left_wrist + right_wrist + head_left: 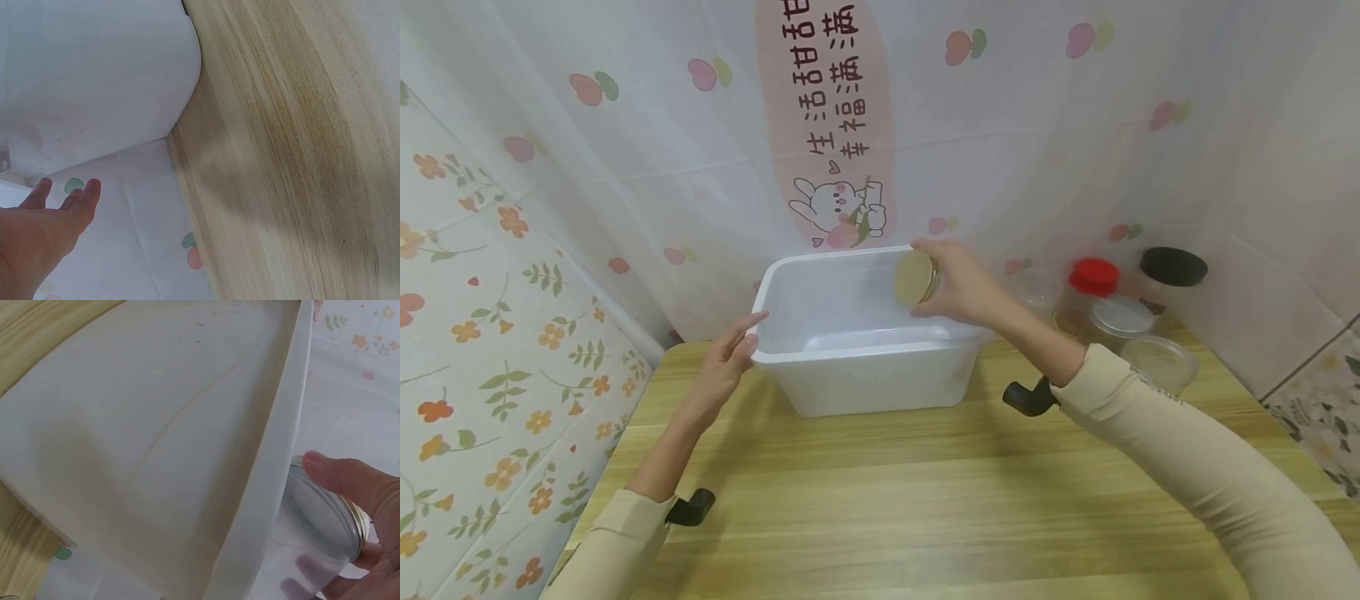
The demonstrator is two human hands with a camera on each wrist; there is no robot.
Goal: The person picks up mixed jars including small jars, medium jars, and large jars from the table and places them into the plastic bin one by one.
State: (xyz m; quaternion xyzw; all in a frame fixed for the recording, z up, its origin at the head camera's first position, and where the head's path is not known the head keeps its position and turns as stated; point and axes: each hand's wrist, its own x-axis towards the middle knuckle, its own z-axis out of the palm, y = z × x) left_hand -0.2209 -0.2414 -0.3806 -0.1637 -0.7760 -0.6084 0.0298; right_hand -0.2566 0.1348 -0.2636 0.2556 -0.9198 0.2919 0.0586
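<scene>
Left hand (730, 358), fingers straight, touches the left rim of the white translucent plastic bin (850, 379) near the counter's (880, 500) back edge. Right hand (958, 287) grip clamps the gold-lidded clear jar (915, 277), tilted sideways over the bin's right rim.

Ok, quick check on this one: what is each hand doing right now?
Left hand: open, straight fingers touching the left rim of the white plastic bin.
Right hand: gripping a gold-lidded jar over the bin's right side.
</scene>
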